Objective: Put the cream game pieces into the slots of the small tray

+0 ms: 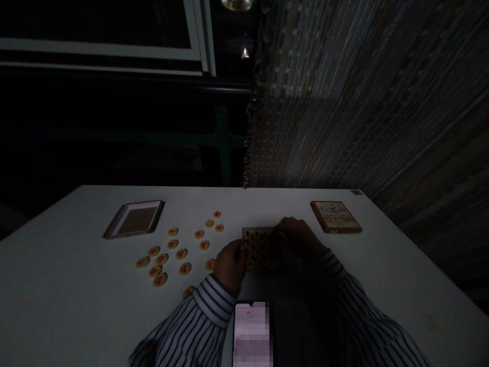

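A shallow box point(262, 269) with rows of round Chinese chess pieces point(257, 251) stands before me in dim light. My left hand point(230, 264) is closed at the box's left edge, thumb and forefinger gripping its side. Over the far right corner, my right hand point(298, 237) has its fingers curled together; whether a piece is in them is hidden in shadow. Several loose chess pieces point(181, 254), most with red characters, lie scattered left of the box. One loose piece point(210, 264) is right beside my left wrist.
An open, shallow box part point(156, 218) sits at the far left of the white table point(76, 285). At the right lies a printed box lid point(336, 216). A lit phone point(252, 331) rests near my forearms. Behind the table hangs a string curtain point(305, 102).
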Demonstrator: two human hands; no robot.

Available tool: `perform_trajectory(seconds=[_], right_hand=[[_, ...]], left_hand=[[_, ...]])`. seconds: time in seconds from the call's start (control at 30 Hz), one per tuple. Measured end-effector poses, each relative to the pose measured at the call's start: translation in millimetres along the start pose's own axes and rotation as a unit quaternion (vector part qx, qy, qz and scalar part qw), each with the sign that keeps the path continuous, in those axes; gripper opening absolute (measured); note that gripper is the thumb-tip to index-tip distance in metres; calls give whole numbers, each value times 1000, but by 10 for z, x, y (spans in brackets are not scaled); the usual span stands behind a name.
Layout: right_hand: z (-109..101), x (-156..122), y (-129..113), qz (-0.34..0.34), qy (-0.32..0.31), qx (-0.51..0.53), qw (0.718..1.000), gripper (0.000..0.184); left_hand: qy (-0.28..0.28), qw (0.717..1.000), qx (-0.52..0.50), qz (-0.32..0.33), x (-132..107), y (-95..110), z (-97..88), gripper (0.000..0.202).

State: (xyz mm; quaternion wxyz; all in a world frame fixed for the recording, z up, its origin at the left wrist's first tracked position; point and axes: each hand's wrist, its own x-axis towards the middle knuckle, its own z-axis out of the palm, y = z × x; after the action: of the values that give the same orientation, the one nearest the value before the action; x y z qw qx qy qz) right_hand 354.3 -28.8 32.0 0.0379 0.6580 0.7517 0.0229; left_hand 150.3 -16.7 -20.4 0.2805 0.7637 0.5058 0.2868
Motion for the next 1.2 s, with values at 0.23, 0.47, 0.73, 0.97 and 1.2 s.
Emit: perform_trajectory(seconds=[0.23, 0.47, 0.73, 0.97, 1.2], right_hand=[[-42, 5, -42, 10, -9, 0, 1000, 23], [-45, -3, -65, 17, -14, -8, 1000, 22], [-36, -3, -74, 16, -10, -11, 1000, 22], [-44, -7, -71, 17, -7, -9, 1000, 22], [-24, -8, -54, 14, -3, -3, 1000, 22]], left_hand=[[-9, 1000, 1, 0, 9, 22, -13, 29], [-10, 1000, -2, -5, 6, 24, -12, 29], [-10, 1000, 3, -4, -3, 28, -18, 29], [-7, 1000, 2, 0, 2, 7, 0, 30], [-11, 1000, 4, -2, 3, 31, -13, 29]])
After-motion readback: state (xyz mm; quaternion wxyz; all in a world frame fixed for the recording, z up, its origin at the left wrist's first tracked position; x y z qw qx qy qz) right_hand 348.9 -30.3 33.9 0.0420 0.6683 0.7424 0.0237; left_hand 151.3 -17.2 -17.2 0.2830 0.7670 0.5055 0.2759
